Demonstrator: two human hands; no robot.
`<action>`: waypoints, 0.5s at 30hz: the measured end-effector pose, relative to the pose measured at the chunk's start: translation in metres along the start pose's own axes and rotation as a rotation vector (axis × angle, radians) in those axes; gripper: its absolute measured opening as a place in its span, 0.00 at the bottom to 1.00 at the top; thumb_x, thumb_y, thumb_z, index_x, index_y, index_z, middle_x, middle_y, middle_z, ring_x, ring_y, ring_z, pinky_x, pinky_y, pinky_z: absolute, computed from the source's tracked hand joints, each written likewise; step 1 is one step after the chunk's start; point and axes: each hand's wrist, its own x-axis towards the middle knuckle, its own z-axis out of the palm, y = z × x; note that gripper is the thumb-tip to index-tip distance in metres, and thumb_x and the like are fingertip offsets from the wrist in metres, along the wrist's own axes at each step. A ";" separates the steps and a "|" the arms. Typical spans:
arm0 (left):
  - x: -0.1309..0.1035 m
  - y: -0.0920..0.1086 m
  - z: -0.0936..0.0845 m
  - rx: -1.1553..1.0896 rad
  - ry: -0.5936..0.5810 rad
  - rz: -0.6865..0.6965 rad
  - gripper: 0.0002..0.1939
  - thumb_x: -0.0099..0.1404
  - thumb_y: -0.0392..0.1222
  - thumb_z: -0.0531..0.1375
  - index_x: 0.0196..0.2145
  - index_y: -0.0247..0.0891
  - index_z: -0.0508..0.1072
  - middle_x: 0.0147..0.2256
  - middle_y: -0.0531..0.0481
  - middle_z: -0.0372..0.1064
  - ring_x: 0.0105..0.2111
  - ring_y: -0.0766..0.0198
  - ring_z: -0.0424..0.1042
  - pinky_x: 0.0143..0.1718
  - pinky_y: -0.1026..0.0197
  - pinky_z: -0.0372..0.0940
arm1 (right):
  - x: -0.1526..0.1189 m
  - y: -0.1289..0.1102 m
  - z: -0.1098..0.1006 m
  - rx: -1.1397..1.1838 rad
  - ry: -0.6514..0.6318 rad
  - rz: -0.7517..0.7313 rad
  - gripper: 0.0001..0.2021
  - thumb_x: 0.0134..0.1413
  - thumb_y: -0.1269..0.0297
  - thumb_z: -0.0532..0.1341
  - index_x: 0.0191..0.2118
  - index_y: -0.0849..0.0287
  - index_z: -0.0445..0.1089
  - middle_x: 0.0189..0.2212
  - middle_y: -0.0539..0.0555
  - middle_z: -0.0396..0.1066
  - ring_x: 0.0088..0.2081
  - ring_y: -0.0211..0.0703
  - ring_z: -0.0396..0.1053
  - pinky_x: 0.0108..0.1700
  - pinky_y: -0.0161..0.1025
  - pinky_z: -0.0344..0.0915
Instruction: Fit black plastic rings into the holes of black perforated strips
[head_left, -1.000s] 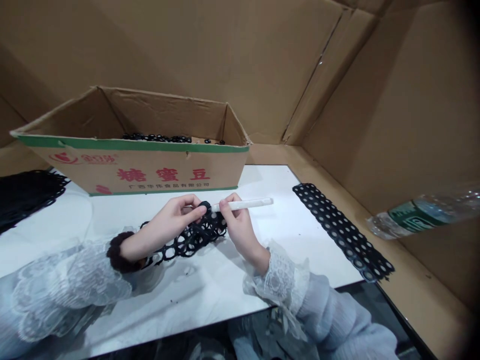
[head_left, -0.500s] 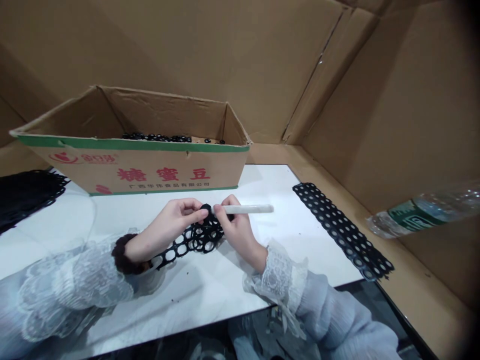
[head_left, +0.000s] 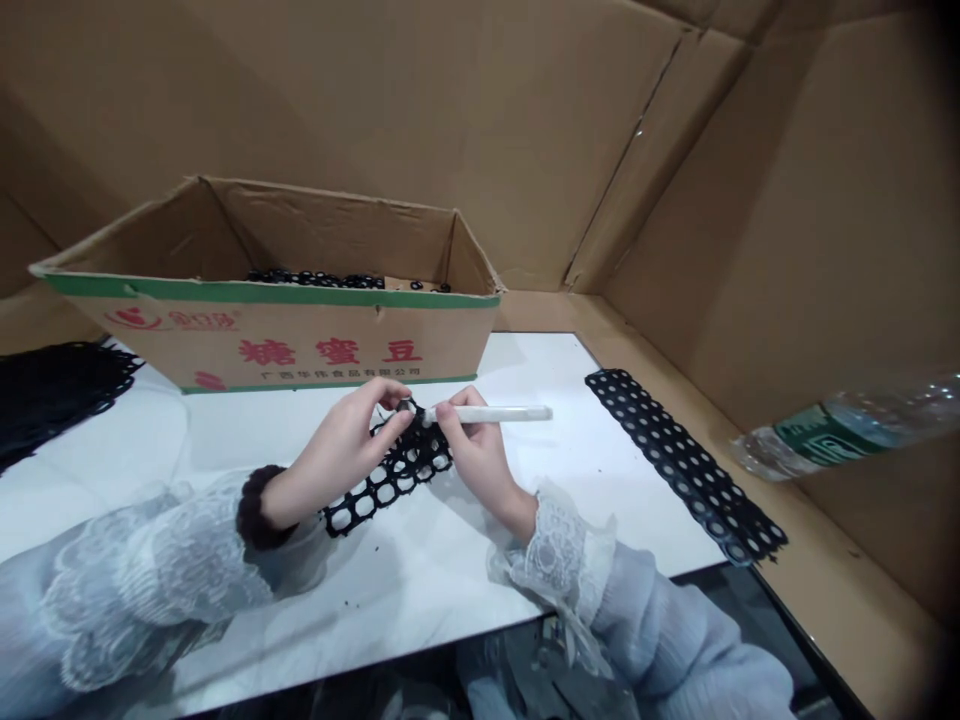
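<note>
My left hand (head_left: 352, 435) is closed, thumb and fingers pinching the upper edge of a black sheet of joined rings (head_left: 384, 484), partly folded over itself. The lower end of the sheet slants down to the white tabletop. Between the thumb and fingers of my right hand (head_left: 480, 445) lies a white pen-shaped tool (head_left: 510, 413), held almost level. Its left end reaches the black rings beside my left fingertips; the exact tip is too small to make out.
Behind my hands stands an open cardboard box (head_left: 337, 335) with black ring pieces inside. A flat black perforated sheet (head_left: 682, 462) lies at the right edge, near a plastic bottle (head_left: 847, 430). A black stack (head_left: 60, 390) sits at left. Cardboard walls (head_left: 525, 130) enclose the table.
My left hand has shifted slightly up with its fingers more raised, and the black sheet has turned and lifted a little. The white tool has stayed nearly in place.
</note>
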 end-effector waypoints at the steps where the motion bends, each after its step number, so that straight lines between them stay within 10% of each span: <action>1: 0.000 -0.001 -0.001 0.029 0.014 0.002 0.12 0.64 0.48 0.51 0.39 0.38 0.64 0.37 0.48 0.68 0.38 0.59 0.67 0.38 0.60 0.60 | 0.001 0.001 0.000 0.011 0.001 0.015 0.14 0.57 0.55 0.55 0.26 0.56 0.54 0.21 0.45 0.50 0.24 0.34 0.50 0.28 0.34 0.50; 10: 0.026 0.008 -0.040 0.353 0.241 0.101 0.09 0.63 0.46 0.53 0.33 0.41 0.68 0.33 0.50 0.71 0.34 0.58 0.68 0.41 0.57 0.58 | 0.007 0.000 -0.002 -0.001 0.070 0.004 0.14 0.56 0.55 0.55 0.26 0.56 0.53 0.21 0.45 0.49 0.24 0.35 0.49 0.28 0.34 0.50; 15: 0.044 0.022 -0.046 0.059 0.115 0.013 0.09 0.62 0.46 0.53 0.32 0.38 0.65 0.28 0.52 0.68 0.26 0.65 0.66 0.30 0.63 0.60 | 0.008 -0.007 -0.006 -0.020 0.165 -0.044 0.13 0.57 0.56 0.54 0.26 0.56 0.52 0.22 0.45 0.50 0.25 0.35 0.50 0.29 0.34 0.52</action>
